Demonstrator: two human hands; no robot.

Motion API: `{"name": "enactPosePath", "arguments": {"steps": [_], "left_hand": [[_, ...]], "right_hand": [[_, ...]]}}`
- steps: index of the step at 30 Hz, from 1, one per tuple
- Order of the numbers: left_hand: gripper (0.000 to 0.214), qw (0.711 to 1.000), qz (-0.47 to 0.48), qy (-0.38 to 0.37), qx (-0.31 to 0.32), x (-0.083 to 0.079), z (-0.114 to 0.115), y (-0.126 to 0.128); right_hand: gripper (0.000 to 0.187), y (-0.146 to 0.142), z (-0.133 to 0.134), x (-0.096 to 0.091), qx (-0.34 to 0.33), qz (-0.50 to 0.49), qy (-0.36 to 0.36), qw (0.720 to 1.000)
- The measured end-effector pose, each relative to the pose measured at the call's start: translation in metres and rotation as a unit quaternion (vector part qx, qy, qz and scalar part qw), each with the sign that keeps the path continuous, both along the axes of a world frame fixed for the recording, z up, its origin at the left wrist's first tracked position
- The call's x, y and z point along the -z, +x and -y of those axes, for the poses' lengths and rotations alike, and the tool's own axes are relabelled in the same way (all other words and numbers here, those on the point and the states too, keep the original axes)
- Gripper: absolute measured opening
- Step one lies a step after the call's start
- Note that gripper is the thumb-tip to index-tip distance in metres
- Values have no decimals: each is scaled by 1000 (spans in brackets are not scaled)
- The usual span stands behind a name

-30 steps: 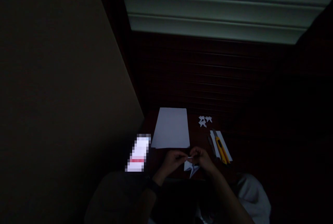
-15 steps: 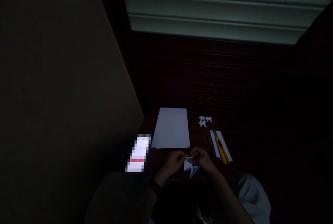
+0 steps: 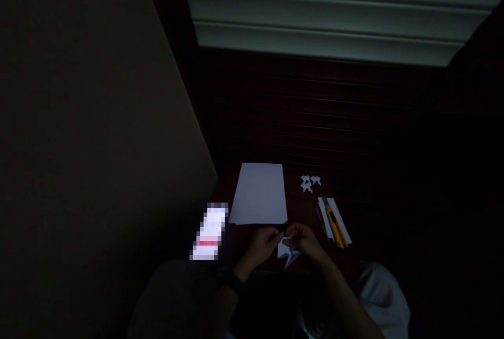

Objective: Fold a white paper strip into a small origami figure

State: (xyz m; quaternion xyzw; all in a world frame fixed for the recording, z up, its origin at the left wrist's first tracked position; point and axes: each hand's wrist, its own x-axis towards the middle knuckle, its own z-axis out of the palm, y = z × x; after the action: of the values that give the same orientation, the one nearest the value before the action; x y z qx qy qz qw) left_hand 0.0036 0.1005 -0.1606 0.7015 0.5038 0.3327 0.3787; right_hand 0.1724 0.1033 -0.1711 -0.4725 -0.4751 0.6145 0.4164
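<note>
A partly folded piece of white paper (image 3: 289, 256) is held low over the near edge of the dark table, its pointed flaps hanging toward me. My left hand (image 3: 264, 243) pinches its upper left edge between thumb and fingers. From the other side my right hand (image 3: 304, 239) closes on the upper right part, fingers bent over the paper. The fingertips of both hands almost meet at the top fold. Dim light hides the finer creases.
Beyond my hands lies a stack of white paper sheets (image 3: 260, 193). Several small folded paper figures (image 3: 307, 183) sit at the back right. A yellow utility knife (image 3: 336, 228) rests on white paper strips (image 3: 342, 217), beside a dark slim tool (image 3: 321, 218). A blurred lit screen (image 3: 208, 234) glows at left.
The folded paper has shifted and tilted slightly to the left between my fingers. Both hands keep their pinch with only tiny movements; everything on the table stays where it was.
</note>
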Motion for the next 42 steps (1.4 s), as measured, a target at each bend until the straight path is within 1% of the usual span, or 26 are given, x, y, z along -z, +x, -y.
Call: {"name": "enactPosePath", "arguments": {"steps": [4, 7, 11, 14, 17, 20, 26, 31, 38, 42], "left_hand": [[31, 1000, -1, 4, 12, 3, -1, -1], [30, 1000, -2, 3, 16, 3, -1, -2], [29, 1000, 1, 0, 26, 5, -1, -2], [30, 1000, 2, -1, 29, 6, -1, -1], [32, 1000, 3, -3, 26, 6, -1, -1], [31, 1000, 7, -4, 29, 6, -1, -2], [28, 999, 19, -3, 26, 6, -2, -3], [27, 999, 18, -8, 26, 9, -2, -3], [25, 999, 26, -15, 23, 11, -2, -2], [27, 999, 39, -23, 21, 11, -3, -3]], "right_hand": [[26, -1, 1, -1, -3, 12, 10, 1000], [28, -1, 1, -2, -3, 6, 6, 1000], [24, -1, 0, -2, -1, -11, 0, 1000], [23, 0, -1, 0, -3, -21, -8, 1000], [26, 0, -2, 2, -8, -20, -3, 1000], [30, 1, -3, 1, -24, -15, -14, 999], [35, 0, -4, -6, -84, 10, -20, 996], [37, 3, -5, -8, -107, 14, -41, 993], [41, 0, -8, -5, -80, 13, -61, 995], [39, -2, -9, -4, -75, 14, -53, 996]]}}
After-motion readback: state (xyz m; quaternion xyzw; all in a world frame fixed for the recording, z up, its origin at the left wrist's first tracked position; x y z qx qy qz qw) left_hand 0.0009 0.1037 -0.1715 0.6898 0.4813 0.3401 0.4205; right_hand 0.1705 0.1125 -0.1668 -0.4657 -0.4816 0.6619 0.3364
